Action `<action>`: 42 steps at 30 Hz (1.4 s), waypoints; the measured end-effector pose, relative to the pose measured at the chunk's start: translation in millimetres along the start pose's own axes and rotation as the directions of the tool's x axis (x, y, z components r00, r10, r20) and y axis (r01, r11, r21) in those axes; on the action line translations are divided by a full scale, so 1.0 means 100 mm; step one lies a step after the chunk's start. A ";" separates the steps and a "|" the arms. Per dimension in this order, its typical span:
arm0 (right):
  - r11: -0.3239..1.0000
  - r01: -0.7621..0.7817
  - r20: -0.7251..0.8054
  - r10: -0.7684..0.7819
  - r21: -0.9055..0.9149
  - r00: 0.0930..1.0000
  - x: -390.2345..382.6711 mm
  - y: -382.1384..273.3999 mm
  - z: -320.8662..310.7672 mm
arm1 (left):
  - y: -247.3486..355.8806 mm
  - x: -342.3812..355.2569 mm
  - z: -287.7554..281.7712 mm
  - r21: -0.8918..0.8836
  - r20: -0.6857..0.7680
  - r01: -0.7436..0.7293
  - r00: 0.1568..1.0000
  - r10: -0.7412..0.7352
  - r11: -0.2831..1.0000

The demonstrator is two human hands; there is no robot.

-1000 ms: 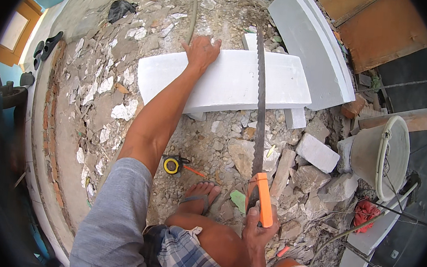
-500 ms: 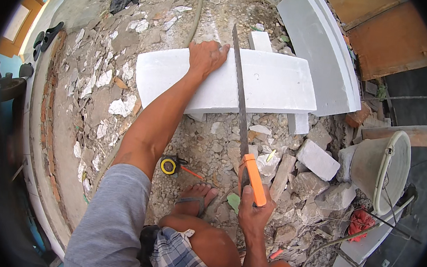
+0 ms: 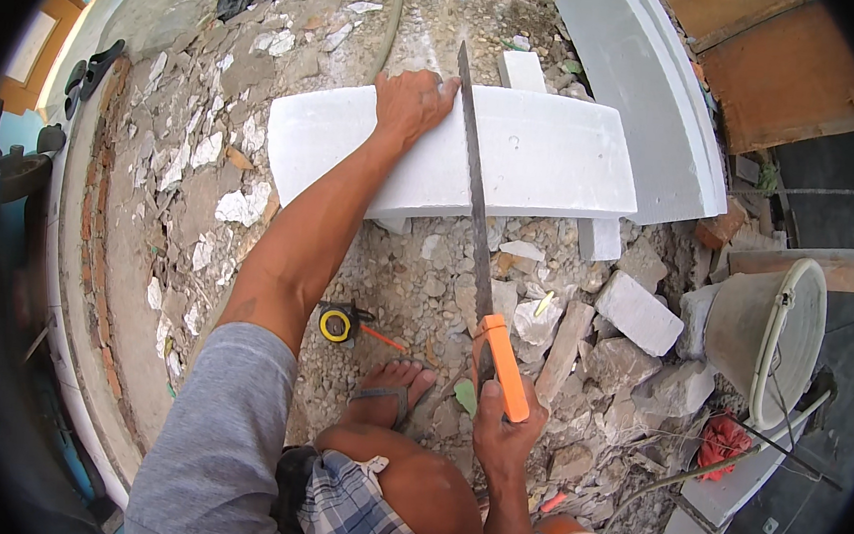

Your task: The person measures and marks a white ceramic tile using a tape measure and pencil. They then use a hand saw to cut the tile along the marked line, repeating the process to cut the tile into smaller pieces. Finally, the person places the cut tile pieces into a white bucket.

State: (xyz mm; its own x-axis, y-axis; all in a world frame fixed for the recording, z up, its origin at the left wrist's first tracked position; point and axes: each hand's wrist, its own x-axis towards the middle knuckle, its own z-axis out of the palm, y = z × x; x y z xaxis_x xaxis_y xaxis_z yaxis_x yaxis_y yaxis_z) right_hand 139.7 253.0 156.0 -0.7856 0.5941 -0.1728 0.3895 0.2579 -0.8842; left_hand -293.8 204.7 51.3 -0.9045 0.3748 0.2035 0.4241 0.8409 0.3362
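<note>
A white rectangular block (image 3: 556,157) lies in front of a person, propped above rubble (image 3: 258,113) on a narrower white piece (image 3: 601,239). A long handsaw (image 3: 475,186) crosses it near the middle, blade pointing away. The right hand (image 3: 508,429) is wrapped around the saw's orange handle (image 3: 506,369). The left hand (image 3: 415,105) rests palm-down at the block's far edge, thumb near the blade; I cannot tell whether its fingers grip. Nearer the person, a yellow-and-black tape measure (image 3: 335,323) sits beside a thin orange stick (image 3: 381,337) and a foot in a flip-flop (image 3: 382,394). To the right, beyond broken stones (image 3: 639,314), is a tilted pale bucket (image 3: 744,317)
</note>
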 end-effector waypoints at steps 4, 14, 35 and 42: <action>0.999 0.000 0.004 0.000 -0.036 1.000 0.07 -0.12 0.05 | 0.03 0.00 0.01 0.006 0.012 0.013 1.000 -0.013 1.000; 0.994 0.020 0.006 -0.019 -0.108 1.000 -0.11 -0.40 0.00 | 0.07 -0.01 0.00 -0.015 -0.031 -0.001 1.000 0.000 1.000; 0.980 -0.047 0.006 0.049 -0.195 0.999 -0.46 -0.06 -0.19 | -0.07 0.01 0.12 -0.017 -0.234 -0.032 0.972 0.027 0.999; 0.991 -0.114 0.005 0.114 -0.069 0.993 0.09 -0.17 0.12 | -0.04 -0.01 0.15 -0.018 -0.220 -0.030 0.975 0.025 0.999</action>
State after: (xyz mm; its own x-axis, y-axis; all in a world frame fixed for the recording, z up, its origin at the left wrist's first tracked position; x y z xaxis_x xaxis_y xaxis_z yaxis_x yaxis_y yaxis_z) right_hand 119.9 245.1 164.7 -0.7382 0.6161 -0.2747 0.5086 0.2410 -0.8266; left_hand -294.8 207.0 35.6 -0.8612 0.3008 0.4097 0.4519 0.8220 0.3466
